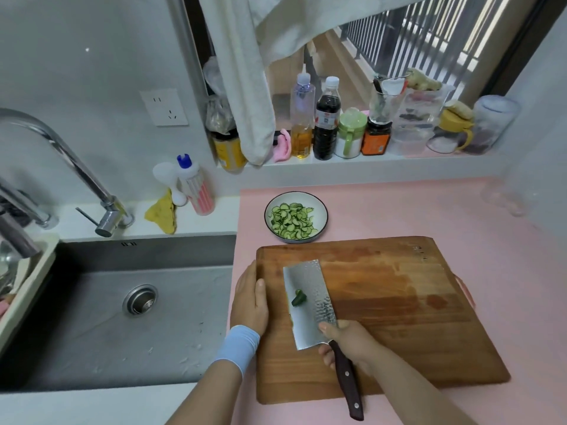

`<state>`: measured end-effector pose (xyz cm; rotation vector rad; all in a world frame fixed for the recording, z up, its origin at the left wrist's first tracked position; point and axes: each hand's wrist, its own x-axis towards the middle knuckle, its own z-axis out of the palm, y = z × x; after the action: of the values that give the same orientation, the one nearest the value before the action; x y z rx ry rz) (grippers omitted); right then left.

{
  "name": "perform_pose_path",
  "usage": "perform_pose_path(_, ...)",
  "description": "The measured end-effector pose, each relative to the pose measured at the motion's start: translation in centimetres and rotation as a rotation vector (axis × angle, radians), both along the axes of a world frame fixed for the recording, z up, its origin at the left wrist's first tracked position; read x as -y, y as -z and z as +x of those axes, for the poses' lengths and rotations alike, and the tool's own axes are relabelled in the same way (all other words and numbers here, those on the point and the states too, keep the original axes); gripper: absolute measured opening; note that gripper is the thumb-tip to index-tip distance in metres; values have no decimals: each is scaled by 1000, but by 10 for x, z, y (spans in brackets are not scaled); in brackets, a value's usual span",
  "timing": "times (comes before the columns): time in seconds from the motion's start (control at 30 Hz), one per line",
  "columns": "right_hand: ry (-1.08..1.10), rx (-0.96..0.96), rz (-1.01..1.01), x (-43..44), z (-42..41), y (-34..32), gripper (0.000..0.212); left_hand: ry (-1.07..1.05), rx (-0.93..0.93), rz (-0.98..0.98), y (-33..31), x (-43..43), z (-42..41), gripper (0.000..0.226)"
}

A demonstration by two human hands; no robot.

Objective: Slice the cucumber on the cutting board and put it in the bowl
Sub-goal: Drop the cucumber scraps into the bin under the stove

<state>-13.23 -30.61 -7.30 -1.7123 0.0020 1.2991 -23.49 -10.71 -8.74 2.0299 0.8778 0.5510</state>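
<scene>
Cleaver (307, 322) with cucumber end (298, 298) atop, sink (92, 305) leftward, bottles (326, 118) behind the bowl (321, 210).

We see the right hand (346, 342) gripping the dark riveted handle of a hammered steel cleaver (306, 305), broad side up over the brown wooden cutting board (399, 302). A small green cucumber end piece (298, 297) sits on the blade. The left hand (250, 299) rests at the board's left edge, thumb on the wood. Just behind the board, a white dark-rimmed bowl (322, 210) holds thin green cucumber slices (291, 220). Pink countertop (429, 210) underneath, grey steel sink (122, 317) to the left.
</scene>
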Motion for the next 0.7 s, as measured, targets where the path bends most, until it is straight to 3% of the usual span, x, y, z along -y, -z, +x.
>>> perform_pose_path(0.27, 150, -54, 124, 39, -7, -30, 30, 117, -12, 55, -17, 19, 23, 61)
perform_pose_path(0.5, 260, 89, 146, 152, 2, -55, 33, 500, 3, 210, -61, 114, 80, 50)
perform_pose_path(0.7, 413, 143, 106, 283, -9, -68, 29, 877, 62, 318, -82, 247, 127, 33)
